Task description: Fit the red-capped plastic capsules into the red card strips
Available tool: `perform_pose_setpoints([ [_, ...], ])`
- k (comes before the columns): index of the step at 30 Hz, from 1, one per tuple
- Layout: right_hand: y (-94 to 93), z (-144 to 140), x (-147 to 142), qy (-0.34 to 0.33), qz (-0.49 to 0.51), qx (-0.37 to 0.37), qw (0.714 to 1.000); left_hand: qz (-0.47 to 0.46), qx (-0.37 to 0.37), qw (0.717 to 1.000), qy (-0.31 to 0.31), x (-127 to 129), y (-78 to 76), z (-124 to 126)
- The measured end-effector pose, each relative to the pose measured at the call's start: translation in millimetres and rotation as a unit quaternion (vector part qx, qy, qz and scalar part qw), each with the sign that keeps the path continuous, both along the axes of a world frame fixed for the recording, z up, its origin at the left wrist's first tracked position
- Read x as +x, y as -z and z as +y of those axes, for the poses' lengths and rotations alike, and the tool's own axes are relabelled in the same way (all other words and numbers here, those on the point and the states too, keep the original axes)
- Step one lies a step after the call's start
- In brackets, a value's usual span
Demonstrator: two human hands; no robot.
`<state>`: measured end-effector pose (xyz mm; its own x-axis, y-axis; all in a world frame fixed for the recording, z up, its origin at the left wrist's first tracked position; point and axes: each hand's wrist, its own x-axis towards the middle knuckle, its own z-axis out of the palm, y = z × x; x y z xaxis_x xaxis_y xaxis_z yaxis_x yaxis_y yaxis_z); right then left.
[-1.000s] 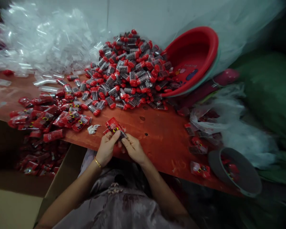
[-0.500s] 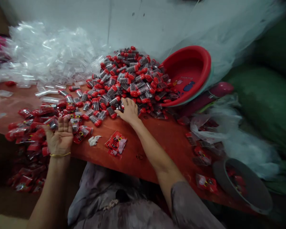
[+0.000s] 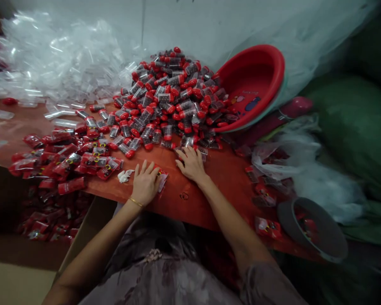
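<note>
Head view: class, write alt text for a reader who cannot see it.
Both hands rest flat on a red table: the left hand covers red packets, the right hand touches the edge of a pile of red-capped vials beside a tipped red basin.

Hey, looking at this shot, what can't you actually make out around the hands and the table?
- Head view: the red packets lie mostly under the left hand.
- What the right hand holds, if anything: its palm faces down.
- Packet print: too small, blurred.
- Grey bowl contents: dark, blurred.
- Carton below the table: in shadow.
</note>
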<state>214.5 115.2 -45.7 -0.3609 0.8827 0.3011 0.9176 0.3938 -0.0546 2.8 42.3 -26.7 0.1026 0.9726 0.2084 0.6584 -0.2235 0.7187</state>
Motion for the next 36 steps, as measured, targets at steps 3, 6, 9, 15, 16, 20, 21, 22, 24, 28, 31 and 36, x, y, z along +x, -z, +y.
perform_pose_setpoints([
  [3, 6.1, -25.8, 13.5, 0.017, 0.012, 0.019, 1.000, 0.101, -0.009, 0.995, 0.011, 1.2, 7.2, -1.0],
  [6, 9.4, -50.8, 15.6, 0.052, 0.049, 0.053, 0.996, 0.130, -0.018, 0.991, 0.004, -2.6, 9.4, 0.7],
  [9, 8.6, -73.7, 6.2, 0.070, 0.099, 0.082, 0.989, 0.139, -0.012, 0.990, 0.000, -5.2, 10.8, 1.6],
  [15, 7.1, -102.2, -27.7, 0.028, 0.175, 0.088, 0.980, 0.152, 0.045, 0.987, 0.027, -15.1, 23.1, 1.1],
  [16, 6.6, -104.0, -32.8, 0.020, 0.188, 0.089, 0.978, 0.146, 0.058, 0.987, 0.033, -17.0, 24.9, 1.0],
  [20, -0.7, -104.6, -49.6, 0.013, 0.274, 0.056, 0.960, 0.124, 0.130, 0.983, 0.023, -19.2, 22.3, -1.3],
  [21, -3.4, -103.2, -53.2, 0.020, 0.308, 0.034, 0.950, 0.118, 0.150, 0.982, 0.017, -18.4, 19.4, -2.5],
  [22, -5.9, -101.2, -56.7, 0.032, 0.347, 0.007, 0.937, 0.113, 0.166, 0.980, 0.013, -17.1, 16.2, -3.8],
  [24, -9.6, -95.9, -63.1, 0.056, 0.426, -0.054, 0.901, 0.106, 0.188, 0.976, 0.012, -14.1, 9.9, -6.7],
  [28, -11.3, -85.0, -72.3, 0.070, 0.548, -0.131, 0.823, 0.063, 0.192, 0.979, 0.005, -8.7, 1.9, -12.8],
  [31, -10.6, -82.8, -75.6, 0.069, 0.590, -0.140, 0.792, -0.054, 0.107, 0.990, -0.072, -5.0, -1.7, -15.9],
  [36, -7.2, -87.1, -80.7, 0.070, 0.604, -0.141, 0.781, -0.338, -0.146, 0.927, -0.070, 4.9, -11.4, -15.8],
])
